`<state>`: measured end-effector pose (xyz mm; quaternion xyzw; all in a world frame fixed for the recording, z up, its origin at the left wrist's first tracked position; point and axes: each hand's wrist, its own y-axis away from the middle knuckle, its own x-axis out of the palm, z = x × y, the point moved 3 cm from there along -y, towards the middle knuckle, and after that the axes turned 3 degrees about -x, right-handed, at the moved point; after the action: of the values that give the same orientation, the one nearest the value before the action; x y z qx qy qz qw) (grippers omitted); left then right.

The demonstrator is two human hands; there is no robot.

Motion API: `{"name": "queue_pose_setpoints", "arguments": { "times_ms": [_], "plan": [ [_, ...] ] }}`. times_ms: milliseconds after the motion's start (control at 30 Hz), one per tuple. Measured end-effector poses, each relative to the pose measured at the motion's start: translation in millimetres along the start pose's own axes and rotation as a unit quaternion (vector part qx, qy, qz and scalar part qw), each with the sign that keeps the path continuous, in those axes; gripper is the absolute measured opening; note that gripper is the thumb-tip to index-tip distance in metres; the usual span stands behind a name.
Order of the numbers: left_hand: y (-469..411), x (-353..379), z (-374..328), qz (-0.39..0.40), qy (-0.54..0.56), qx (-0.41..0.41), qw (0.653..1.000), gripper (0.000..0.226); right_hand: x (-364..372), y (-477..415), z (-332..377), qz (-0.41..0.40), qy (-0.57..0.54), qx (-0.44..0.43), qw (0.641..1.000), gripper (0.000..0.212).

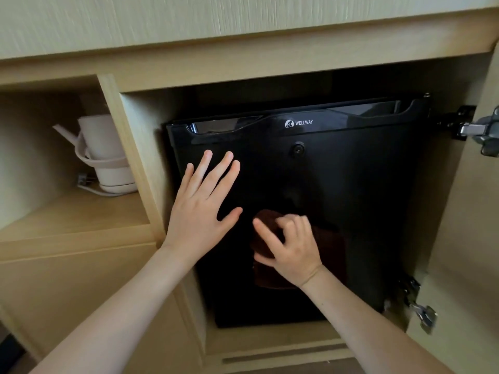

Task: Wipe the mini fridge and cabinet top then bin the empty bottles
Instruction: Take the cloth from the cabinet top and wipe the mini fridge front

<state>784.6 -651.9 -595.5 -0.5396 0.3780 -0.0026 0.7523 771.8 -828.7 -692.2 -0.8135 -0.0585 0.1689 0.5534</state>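
On the mini fridge, left hand splayed flat; right hand, grip round cloth.

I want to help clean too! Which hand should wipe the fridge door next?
Right. The right hand grips the brown cloth against the black fridge door. The left hand lies flat on the door, holding nothing.

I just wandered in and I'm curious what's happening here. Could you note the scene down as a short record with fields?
place: black mini fridge set inside a wooden cabinet
fridge door: closed
left hand: fingers spread flat on the fridge door
right hand: grips a brown cloth against the door
cabinet door: open, with a metal hinge showing on the right
nearby: white kettle on the shelf to the left
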Motion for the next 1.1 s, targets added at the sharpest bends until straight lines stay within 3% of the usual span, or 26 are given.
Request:
{"name": "queue_pose_setpoints", "arguments": {
  "times_ms": [100, 233, 333, 400, 533, 600, 767, 967, 1100],
  "plan": [
    [-0.2, -1.5, -0.6, 0.001, 0.003, -0.003, 1.0, 0.08, -6.5, 5.7, -10.5, 0.026, -0.023, -0.015, 0.999, 0.07],
    [2.9, -2.1, 3.0, 0.012, -0.017, 0.015, 1.0, 0.081, -29.8, -22.1, -42.6, -0.064, -0.046, 0.174, 0.982, 0.064],
    [9.7, -1.0, 7.7, 0.014, -0.029, 0.016, 0.999, 0.082, -28.6, -32.2, -41.8, -0.108, -0.018, 0.232, 0.967, 0.064],
    [12.4, 1.0, 8.1, 0.01, -0.026, 0.016, 0.999, 0.078, -17.5, -25.6, -30.7, -0.095, -0.001, 0.194, 0.976, 0.065],
    [13.4, 5.3, 7.2, 0.008, -0.035, 0.013, 0.999, 0.077, -2.6, 1.0, -13.6, 0.014, -0.006, -0.054, 0.998, 0.062],
    [13.9, 6.2, 6.1, 0.003, -0.038, 0.008, 0.999, 0.077, -6.7, 3.6, -15.2, 0.043, -0.019, -0.092, 0.995, 0.062],
    [14.0, 6.8, 0.0, -0.005, -0.042, -0.003, 0.999, 0.075, -14.1, 4.9, -27.2, 0.057, -0.026, -0.086, 0.994, 0.063],
    [11.3, 7.5, -1.1, -0.036, -0.069, 0.05, 0.996, 0.072, -29.3, 16.4, -55.4, 0.038, -0.017, -0.014, 0.999, 0.06],
    [10.5, 12.9, -7.0, -0.047, -0.047, 0.039, 0.997, 0.07, -43.2, 24.5, -77.8, 0.023, 0.002, 0.037, 0.999, 0.063]
  ]
}}
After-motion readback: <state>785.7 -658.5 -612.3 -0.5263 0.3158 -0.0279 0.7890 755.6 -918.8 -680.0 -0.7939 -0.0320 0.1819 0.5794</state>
